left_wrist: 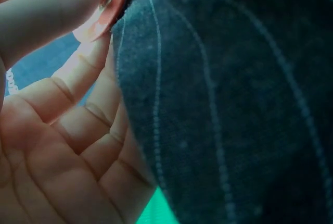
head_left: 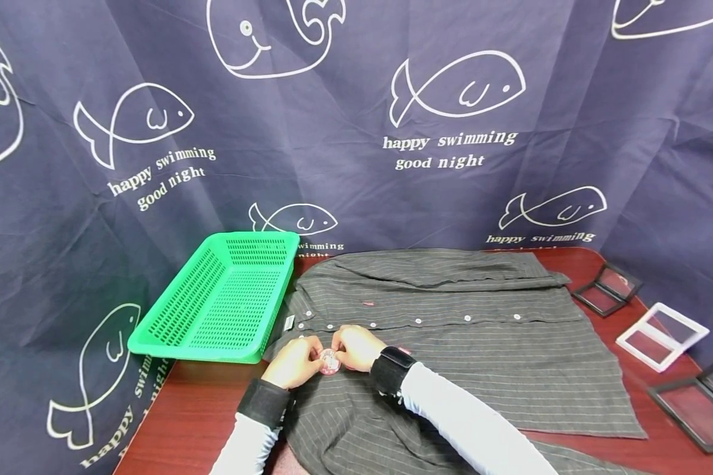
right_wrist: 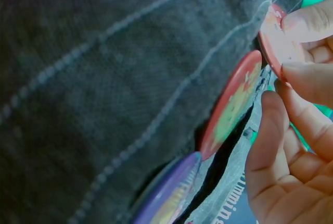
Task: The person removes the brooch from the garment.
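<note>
A dark grey pinstriped shirt [head_left: 481,376] lies spread out with a row of white buttons [head_left: 418,321] along its front. Near its collar end, both hands meet at a round red-rimmed badge [head_left: 329,361]. My left hand [head_left: 293,363] pinches one side of it, the thumb lying across the badge face in the left wrist view. From the other side my right hand [head_left: 359,348] grips its edge, thumb on the rim [right_wrist: 273,52]. Two more badges sit on the cloth in the right wrist view, one red-rimmed [right_wrist: 234,104], one purple-rimmed [right_wrist: 169,193]. The badge's back is hidden.
A green plastic basket [head_left: 232,313] stands on the red-brown table [head_left: 196,409] at the left. Along the right edge are a small black hinged frame [head_left: 600,300], a white one [head_left: 653,349] and another black one [head_left: 677,394]. A fish-print curtain [head_left: 356,132] hangs behind.
</note>
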A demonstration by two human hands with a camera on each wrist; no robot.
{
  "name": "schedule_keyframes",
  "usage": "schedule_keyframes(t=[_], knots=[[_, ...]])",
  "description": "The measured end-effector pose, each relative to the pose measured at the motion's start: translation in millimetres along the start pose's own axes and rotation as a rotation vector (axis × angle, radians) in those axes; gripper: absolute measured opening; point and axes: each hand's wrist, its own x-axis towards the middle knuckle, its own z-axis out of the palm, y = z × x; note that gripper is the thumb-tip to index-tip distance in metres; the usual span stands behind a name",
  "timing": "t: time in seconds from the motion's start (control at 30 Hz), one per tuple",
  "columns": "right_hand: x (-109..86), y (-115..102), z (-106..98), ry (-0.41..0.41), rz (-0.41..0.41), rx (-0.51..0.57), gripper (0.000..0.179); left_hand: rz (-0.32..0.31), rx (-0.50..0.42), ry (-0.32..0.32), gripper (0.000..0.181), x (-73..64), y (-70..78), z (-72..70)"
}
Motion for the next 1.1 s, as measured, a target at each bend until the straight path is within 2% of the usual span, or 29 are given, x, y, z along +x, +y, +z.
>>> schedule_keyframes(t=[0.17, 0.2, 0.3, 0.4, 0.43, 0.53, 0.63, 0.83, 1.1], knots=[[-0.1, 1.8, 0.6, -0.001, 0.001, 0.022, 0.004, 0.004, 0.008, 0.001, 0.014, -0.4, 1.2, -0.9], [1.5, 9.0, 6.8, 0.017, -0.025, 0.027, 0.005, 0.007, 0.015, 0.001, 0.014, -0.7, 1.3, -1.0], [1.1, 11.0, 7.4, 0.024, -0.034, 0.071, 0.008, 0.036, 0.038, 0.012, 0.015, -1.0, 1.3, -0.7], [1.3, 9.3, 6.0, 0.017, -0.008, 0.088, 0.008, 0.066, 0.055, 0.03, 0.017, -1.2, 1.1, -0.1], [-0.3, 2.4, -0.4, 0.001, 0.024, 0.096, 0.007, 0.075, 0.057, 0.036, 0.018, -1.1, 1.0, 0.0], [0.2, -0.8, -2.2, -0.014, 0.059, 0.082, 0.006, 0.076, 0.05, 0.036, 0.018, -1.1, 1.6, -0.6], [0.8, -0.2, -0.8, -0.022, 0.072, 0.073, 0.006, 0.07, 0.033, 0.027, 0.017, -0.9, 1.4, -0.7], [0.5, 1.7, 1.1, 0.001, 0.046, 0.062, 0.005, 0.064, -0.006, -0.003, 0.018, 0.4, -2.8, 0.7], [-1.1, -1.4, 0.2, 0.009, 0.025, 0.015, 0.012, 0.067, -0.041, -0.042, 0.016, 1.2, -6.6, -0.3]])
